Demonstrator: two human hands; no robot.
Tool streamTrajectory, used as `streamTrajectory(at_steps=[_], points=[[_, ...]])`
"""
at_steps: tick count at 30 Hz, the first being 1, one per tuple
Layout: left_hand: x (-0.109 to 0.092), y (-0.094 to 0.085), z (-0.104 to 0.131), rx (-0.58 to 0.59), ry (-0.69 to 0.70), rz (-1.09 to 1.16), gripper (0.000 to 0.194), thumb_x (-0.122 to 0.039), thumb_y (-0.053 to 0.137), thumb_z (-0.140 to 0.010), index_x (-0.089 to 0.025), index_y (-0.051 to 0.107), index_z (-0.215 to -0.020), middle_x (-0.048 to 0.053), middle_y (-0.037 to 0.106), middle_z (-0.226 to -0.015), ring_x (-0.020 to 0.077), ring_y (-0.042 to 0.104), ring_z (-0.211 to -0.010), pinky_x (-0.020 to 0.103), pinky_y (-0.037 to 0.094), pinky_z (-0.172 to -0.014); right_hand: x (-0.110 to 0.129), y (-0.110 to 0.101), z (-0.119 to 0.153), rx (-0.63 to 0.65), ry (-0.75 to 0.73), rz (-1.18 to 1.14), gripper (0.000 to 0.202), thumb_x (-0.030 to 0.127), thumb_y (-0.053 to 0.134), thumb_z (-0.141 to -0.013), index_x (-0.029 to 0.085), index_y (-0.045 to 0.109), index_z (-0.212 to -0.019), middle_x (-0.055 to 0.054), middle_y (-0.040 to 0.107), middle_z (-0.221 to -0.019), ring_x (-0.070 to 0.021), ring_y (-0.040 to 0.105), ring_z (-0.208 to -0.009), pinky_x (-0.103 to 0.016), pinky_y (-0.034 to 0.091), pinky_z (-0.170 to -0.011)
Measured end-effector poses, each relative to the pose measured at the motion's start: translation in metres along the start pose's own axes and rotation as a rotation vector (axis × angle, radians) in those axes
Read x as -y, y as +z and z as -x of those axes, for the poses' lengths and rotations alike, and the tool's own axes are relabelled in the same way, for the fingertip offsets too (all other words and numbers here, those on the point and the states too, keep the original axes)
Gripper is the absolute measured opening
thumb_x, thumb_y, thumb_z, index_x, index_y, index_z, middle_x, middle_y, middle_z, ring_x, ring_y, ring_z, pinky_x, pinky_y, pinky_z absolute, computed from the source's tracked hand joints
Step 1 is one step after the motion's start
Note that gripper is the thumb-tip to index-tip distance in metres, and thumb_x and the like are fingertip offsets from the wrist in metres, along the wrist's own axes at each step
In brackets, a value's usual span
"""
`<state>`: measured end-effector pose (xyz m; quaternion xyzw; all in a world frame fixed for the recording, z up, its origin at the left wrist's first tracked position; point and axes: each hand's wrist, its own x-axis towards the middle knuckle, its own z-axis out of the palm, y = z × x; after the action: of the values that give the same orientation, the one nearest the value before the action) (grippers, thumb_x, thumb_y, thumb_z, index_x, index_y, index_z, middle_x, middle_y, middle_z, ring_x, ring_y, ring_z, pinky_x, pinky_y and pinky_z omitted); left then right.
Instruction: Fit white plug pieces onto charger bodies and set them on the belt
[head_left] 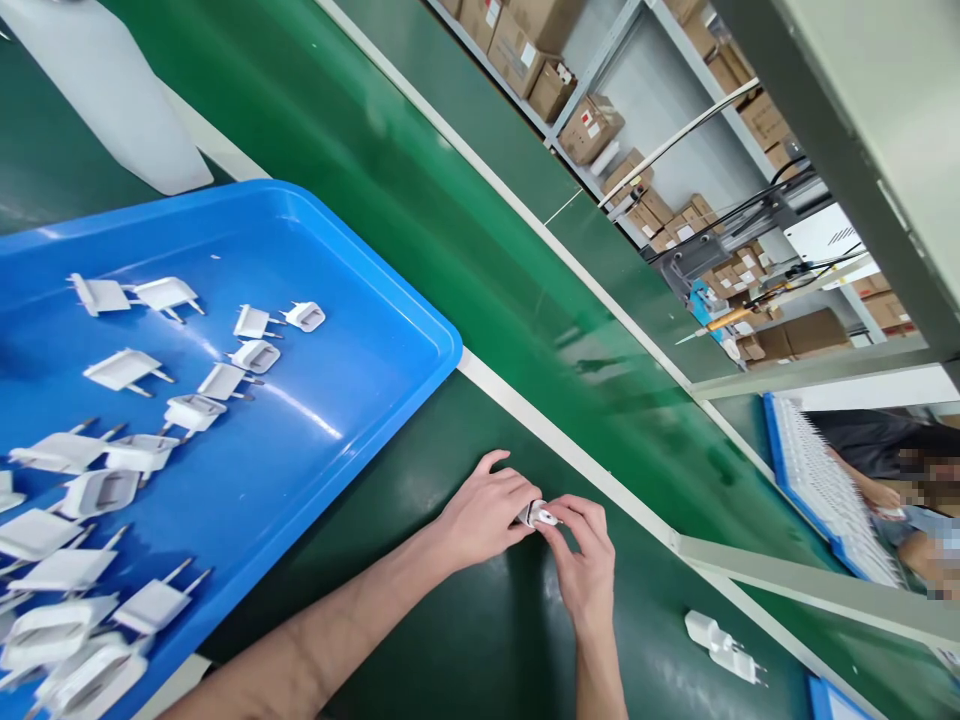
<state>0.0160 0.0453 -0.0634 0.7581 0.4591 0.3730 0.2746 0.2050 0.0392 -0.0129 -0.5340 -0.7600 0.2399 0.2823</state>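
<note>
Both my hands meet over the dark green table, pinching one small white plug adapter (537,514) between them. My left hand (484,515) grips it from the left, my right hand (581,560) from the right with fingertips on its end. A blue tray (360,330) to the left holds several white two-pin plug adapters (191,410). Two more white adapters (724,648) lie on the table to the right of my right hand.
A green conveyor belt (465,230) runs diagonally past the table behind a white strip. Shelves with cardboard boxes (592,125) stand beyond. Another person (911,500) works at a blue tray of white parts (825,490) at the right. A white object (112,90) lies top left.
</note>
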Motion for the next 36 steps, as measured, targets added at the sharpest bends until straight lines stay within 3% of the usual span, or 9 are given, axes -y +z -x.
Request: streamTrajectory(at_steps=[11, 17, 24, 36], points=[[0.0, 0.0, 0.001, 0.01, -0.017, 0.021, 0.009, -0.024, 0.065, -0.092, -0.022, 0.059, -0.099, -0.003, 0.071, -0.093, 0.0158, 0.065, -0.091, 0.045, 0.027, -0.121, -0.007, 0.009, 0.0, -0.035, -0.046, -0.006, 0.01, 0.029, 0.065, -0.097, 0.034, 0.074, -0.101, -0.005, 0.068, -0.102, -0.0317, 0.063, -0.097, -0.052, 0.054, -0.082], [-0.002, -0.003, 0.0, 0.013, -0.023, 0.053, 0.003, -0.023, 0.06, -0.094, -0.023, 0.059, -0.097, -0.004, 0.069, -0.089, 0.0149, 0.063, -0.088, 0.043, 0.026, -0.121, -0.014, 0.007, -0.002, -0.037, -0.189, 0.06, 0.015, 0.024, 0.066, -0.098, 0.035, 0.072, -0.106, -0.004, 0.067, -0.102, -0.0295, 0.059, -0.095, -0.048, 0.051, -0.079], [-0.005, -0.007, -0.002, 0.042, -0.056, 0.067, 0.002, -0.021, 0.059, -0.095, -0.022, 0.059, -0.096, -0.005, 0.069, -0.091, 0.0138, 0.063, -0.09, 0.043, 0.023, -0.122, -0.013, 0.006, -0.005, 0.015, -0.181, 0.052, 0.018, 0.018, 0.065, -0.098, 0.032, 0.068, -0.109, -0.006, 0.061, -0.105, -0.0285, 0.056, -0.098, -0.044, 0.049, -0.08], [-0.001, -0.007, -0.003, 0.059, -0.047, 0.034, 0.007, -0.024, 0.06, -0.096, -0.023, 0.063, -0.102, -0.003, 0.073, -0.097, 0.0151, 0.067, -0.095, 0.046, 0.023, -0.123, -0.007, 0.015, -0.005, -0.054, -0.203, 0.073, 0.014, 0.019, 0.061, -0.101, 0.029, 0.069, -0.107, -0.006, 0.062, -0.107, -0.0261, 0.058, -0.1, -0.044, 0.05, -0.086]])
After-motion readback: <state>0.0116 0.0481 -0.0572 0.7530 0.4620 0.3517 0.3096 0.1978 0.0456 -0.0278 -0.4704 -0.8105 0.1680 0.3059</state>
